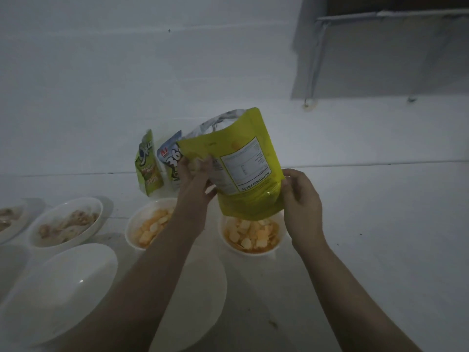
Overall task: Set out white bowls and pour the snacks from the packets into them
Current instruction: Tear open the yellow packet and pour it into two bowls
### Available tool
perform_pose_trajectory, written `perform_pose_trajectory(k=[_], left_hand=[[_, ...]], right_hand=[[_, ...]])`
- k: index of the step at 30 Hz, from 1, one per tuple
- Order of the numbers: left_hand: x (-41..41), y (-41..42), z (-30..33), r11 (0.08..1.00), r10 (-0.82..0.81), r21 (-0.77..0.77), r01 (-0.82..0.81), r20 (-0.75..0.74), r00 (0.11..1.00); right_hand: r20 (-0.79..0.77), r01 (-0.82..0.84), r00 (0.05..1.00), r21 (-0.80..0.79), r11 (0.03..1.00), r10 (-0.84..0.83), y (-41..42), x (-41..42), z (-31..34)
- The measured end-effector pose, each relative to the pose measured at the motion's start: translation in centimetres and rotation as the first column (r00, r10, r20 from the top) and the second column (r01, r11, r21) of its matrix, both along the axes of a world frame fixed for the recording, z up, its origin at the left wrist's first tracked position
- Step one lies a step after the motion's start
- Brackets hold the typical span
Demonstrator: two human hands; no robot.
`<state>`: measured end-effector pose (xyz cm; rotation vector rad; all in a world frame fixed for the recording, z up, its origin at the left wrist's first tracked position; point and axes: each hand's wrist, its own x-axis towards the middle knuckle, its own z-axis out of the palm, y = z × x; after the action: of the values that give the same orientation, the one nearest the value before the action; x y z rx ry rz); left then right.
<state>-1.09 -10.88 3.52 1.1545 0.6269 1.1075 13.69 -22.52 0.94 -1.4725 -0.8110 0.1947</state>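
Note:
I hold a yellow snack packet (243, 168) with both hands, its torn silver-lined mouth up and its nutrition label facing me. My left hand (196, 174) pinches its left edge and my right hand (300, 199) grips its lower right corner. It hangs just above a white bowl (250, 250) full of orange-yellow crisps. A second white bowl of the same crisps (142, 229) sits to the left, partly behind my left forearm. Two empty white bowls (58, 293) (200, 301) lie nearer to me.
A green packet (148, 168) and a white-blue packet (170, 158) lean against the white wall behind the bowls. Two bowls of brownish snacks (68, 222) (10, 219) sit at the left. A grey cabinet (380, 47) hangs at the upper right.

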Motion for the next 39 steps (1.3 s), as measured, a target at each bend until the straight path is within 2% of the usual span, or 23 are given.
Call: perform_pose_trajectory(k=[6,9,13,16,19,26,31,39], left_hand=[[0.6,-1.1,0.6,0.988,0.007,0.155,-0.002,-0.029,1.000],[0.7,-1.6,0.5,0.982,0.019,0.186,-0.016,-0.015,1.000],[0.8,-1.9,0.5,0.979,0.009,0.202,-0.006,-0.015,1.000],[0.6,-1.7,0.7,0.980,0.013,0.201,-0.009,-0.019,1.000],[0.4,-1.4,0.6,0.980,0.006,0.201,-0.002,-0.021,1.000],[0.4,-1.3,0.1,0.976,-0.041,0.210,0.051,-0.050,0.998],[0.3,-1.1,0.6,0.977,-0.030,0.211,0.037,-0.034,0.999],[0.4,-1.3,1.0,0.955,-0.084,0.282,0.095,-0.051,0.995]], right_hand=[[-0.013,-0.013,1.000,-0.014,1.000,0.013,-0.2,-0.1,0.0],[-0.005,-0.043,0.999,-0.048,0.998,0.043,-0.3,-0.3,0.0],[0.035,-0.058,0.998,-0.075,0.996,0.060,-0.5,-0.6,1.0],[-0.027,-0.134,0.991,-0.093,0.987,0.132,-0.8,-0.3,2.3],[-0.040,-0.129,0.991,-0.064,0.990,0.127,-1.2,0.0,3.3],[-0.121,-0.237,0.964,0.012,0.972,0.236,-1.2,-0.5,3.9],[-0.030,-0.300,0.953,0.032,0.953,0.301,-1.5,-0.2,4.7],[-0.119,-0.336,0.933,0.055,0.940,0.340,-0.7,0.4,5.2]])
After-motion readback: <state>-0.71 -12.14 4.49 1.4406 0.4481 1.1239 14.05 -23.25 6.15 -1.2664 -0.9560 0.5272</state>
